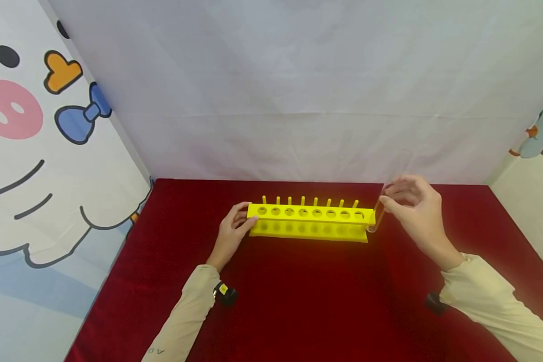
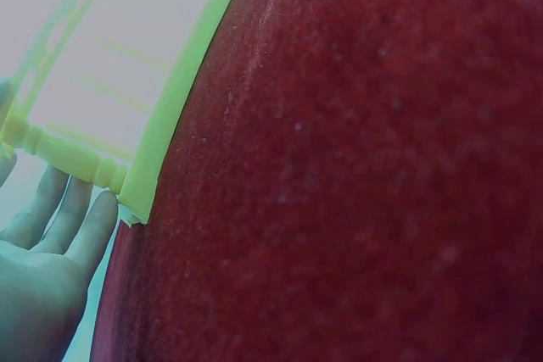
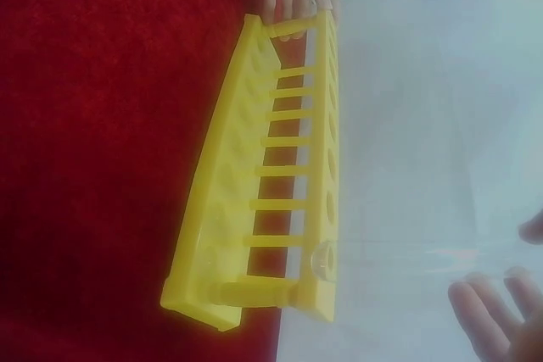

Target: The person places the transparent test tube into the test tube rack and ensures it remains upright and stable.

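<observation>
A yellow test tube rack (image 1: 312, 213) stands on the table with a row of round holes on top and a row of upright pegs behind. My left hand (image 1: 233, 231) holds its left end, the thumb at the top edge; the left wrist view shows fingertips (image 2: 103, 203) against the end post. Between the thumb and fingers of my right hand (image 1: 416, 211) is a clear test tube (image 1: 380, 210), tilted, its rounded bottom beside the rack's right end. In the right wrist view that rounded bottom (image 3: 323, 261) appears by the end hole; whether it touches the rack, I cannot tell.
A dark red cloth (image 1: 317, 301) covers the table. A pale curtain (image 1: 298, 90) hangs behind it, and a cartoon-printed sheet (image 1: 31, 186) is on the left. Another printed sheet (image 1: 531, 201) stands at the right.
</observation>
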A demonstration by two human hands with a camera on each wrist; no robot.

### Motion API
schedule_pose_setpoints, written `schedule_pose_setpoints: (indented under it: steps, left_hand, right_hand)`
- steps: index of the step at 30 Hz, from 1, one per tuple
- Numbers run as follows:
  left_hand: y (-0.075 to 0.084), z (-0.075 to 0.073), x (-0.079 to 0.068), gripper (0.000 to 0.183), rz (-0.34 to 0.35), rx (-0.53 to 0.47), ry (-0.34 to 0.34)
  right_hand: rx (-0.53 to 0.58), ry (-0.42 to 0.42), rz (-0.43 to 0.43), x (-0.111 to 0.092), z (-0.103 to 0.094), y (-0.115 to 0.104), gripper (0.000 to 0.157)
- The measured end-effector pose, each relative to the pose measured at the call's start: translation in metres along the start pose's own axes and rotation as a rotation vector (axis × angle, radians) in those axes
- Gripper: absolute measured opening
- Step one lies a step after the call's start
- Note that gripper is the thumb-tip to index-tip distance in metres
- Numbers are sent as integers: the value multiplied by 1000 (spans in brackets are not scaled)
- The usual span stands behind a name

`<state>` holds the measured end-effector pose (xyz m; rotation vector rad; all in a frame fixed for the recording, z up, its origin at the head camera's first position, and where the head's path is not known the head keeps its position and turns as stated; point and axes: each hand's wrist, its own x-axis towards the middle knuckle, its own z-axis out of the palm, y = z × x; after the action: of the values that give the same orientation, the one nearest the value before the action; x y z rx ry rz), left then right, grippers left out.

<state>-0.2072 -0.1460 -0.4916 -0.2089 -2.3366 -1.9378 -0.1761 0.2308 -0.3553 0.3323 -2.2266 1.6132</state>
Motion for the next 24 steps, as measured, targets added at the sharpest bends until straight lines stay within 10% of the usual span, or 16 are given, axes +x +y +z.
schedule_pose_setpoints:
  steps: [24]
  left_hand:
    - [0, 0, 1, 56, -4, -3, -8]
  right_hand:
    - [-103, 0, -38, 8, 8, -10, 35]
